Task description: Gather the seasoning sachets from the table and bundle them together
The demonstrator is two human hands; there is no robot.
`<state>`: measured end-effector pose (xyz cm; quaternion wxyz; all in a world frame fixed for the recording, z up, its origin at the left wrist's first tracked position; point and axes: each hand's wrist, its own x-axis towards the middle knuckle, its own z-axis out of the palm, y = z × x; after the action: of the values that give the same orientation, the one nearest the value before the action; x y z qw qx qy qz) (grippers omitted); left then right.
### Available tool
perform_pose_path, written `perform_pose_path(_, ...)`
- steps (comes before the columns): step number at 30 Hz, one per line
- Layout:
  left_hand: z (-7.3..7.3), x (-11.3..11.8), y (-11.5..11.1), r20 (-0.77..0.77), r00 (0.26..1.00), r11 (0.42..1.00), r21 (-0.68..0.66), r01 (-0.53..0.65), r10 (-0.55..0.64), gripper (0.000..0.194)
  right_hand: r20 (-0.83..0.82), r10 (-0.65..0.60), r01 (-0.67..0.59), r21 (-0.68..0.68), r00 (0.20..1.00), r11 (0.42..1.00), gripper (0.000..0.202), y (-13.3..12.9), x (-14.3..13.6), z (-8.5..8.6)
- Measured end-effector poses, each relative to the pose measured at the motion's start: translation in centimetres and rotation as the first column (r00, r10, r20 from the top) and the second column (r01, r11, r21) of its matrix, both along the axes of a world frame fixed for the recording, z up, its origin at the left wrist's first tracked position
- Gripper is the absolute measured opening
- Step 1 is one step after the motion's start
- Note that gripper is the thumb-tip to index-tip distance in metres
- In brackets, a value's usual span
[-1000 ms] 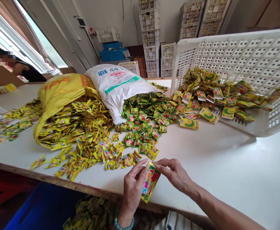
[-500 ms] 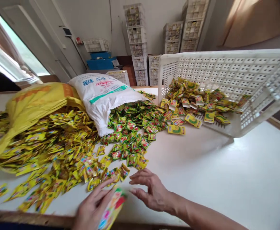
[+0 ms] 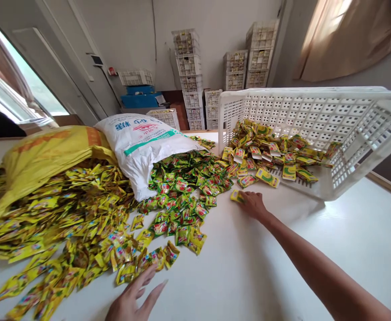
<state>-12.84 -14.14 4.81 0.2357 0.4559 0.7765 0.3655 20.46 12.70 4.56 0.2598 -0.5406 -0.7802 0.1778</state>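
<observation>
Right hand [image 3: 253, 205] on a yellow carton [image 3: 236, 196], left hand [image 3: 133, 301] spread

A white table [image 3: 202, 290] lies beneath both of the person's hands. Beyond the right hand's grip and to its right, a white plastic crate [image 3: 316, 90] is tipped with its opening towards the person; small cartons [image 3: 267, 177] spill from it, the nearest just past the fingers. Well to the left of the grip lies a yellow sack [image 3: 55, 145], with a white sack [image 3: 138, 142] nearer. Yellow sachets [image 3: 64, 205] and green sachets [image 3: 182, 178] pour from their mouths. The left hand, nearer the person, holds nothing, thumb and fingers apart. The right hand's fingers cover one end of the yellow carton; whether they have closed around it cannot be told.
</observation>
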Motion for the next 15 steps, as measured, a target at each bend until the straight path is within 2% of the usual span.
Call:
perform_pose_path(2, -0.1, 2.3, 1.2, -0.190, 0.978, 0.991, 0.086, 0.106, -0.088, 0.050, 0.043, 0.146, -0.143, -0.071, 0.988, 0.987, 0.007, -2.8, -0.7, 0.2)
perform_pose_path(4, 0.0, 5.0, 2.1, -0.415, 0.895, 0.951, 0.176, 0.255, -0.163, 0.060, 0.031, 0.321, -0.309, -0.196, 0.946, 0.931, 0.012, -6.0, -1.9, 0.7)
perform_pose_path(5, 0.0, 6.4, 2.4, -0.500, 0.839, 0.923, 0.178, 0.342, -0.214, 0.066, -0.008, 0.412, -0.398, -0.273, 0.911, 0.876, 0.018, -7.5, -2.7, 1.0)
perform_pose_path(7, -0.3, 8.4, 2.7, -0.581, 0.741, 0.867, 0.115, 0.485, -0.338, 0.074, -0.135, 0.579, -0.575, -0.422, 0.804, 0.701, 0.030, -10.0, -4.3, 1.6)
perform_pose_path(8, -0.6, 9.0, 2.7, -0.585, 0.718, 0.853, 0.082, 0.515, -0.377, 0.074, -0.183, 0.630, -0.630, -0.468, 0.755, 0.619, 0.036, -10.8, -5.1, 1.8)
perform_pose_path(9, -1.0, 9.3, 2.6, -0.575, 0.717, 0.853, 0.060, 0.519, -0.395, 0.073, -0.202, 0.651, -0.649, -0.497, 0.732, 0.576, 0.041, -11.3, -6.0, 1.9)
perform_pose_path(10, -1.5, 9.3, 2.4, -0.559, 0.731, 0.863, 0.052, 0.502, -0.391, 0.071, -0.185, 0.632, -0.624, -0.507, 0.753, 0.595, 0.046, -11.5, -6.8, 1.9)
perform_pose_path(12, -2.2, 8.8, 2.1, -0.532, 0.774, 0.899, 0.052, 0.435, -0.344, 0.062, -0.116, 0.488, -0.481, -0.463, 0.865, 0.744, 0.047, -11.1, -8.6, 1.7)
perform_pose_path(13, -2.3, 8.4, 2.0, -0.527, 0.786, 0.913, 0.043, 0.405, -0.324, 0.056, -0.084, 0.388, -0.387, -0.411, 0.918, 0.826, 0.043, -10.7, -9.5, 1.4)
perform_pose_path(14, -2.2, 8.1, 1.9, -0.527, 0.790, 0.923, 0.025, 0.384, -0.314, 0.049, -0.061, 0.300, -0.301, -0.361, 0.952, 0.882, 0.036, -10.2, -10.3, 1.1)
perform_pose_path(15, -2.0, 7.9, 1.9, -0.530, 0.790, 0.930, 0.004, 0.367, -0.310, 0.042, -0.048, 0.243, -0.245, -0.328, 0.969, 0.913, 0.028, -9.8, -11.1, 0.7)
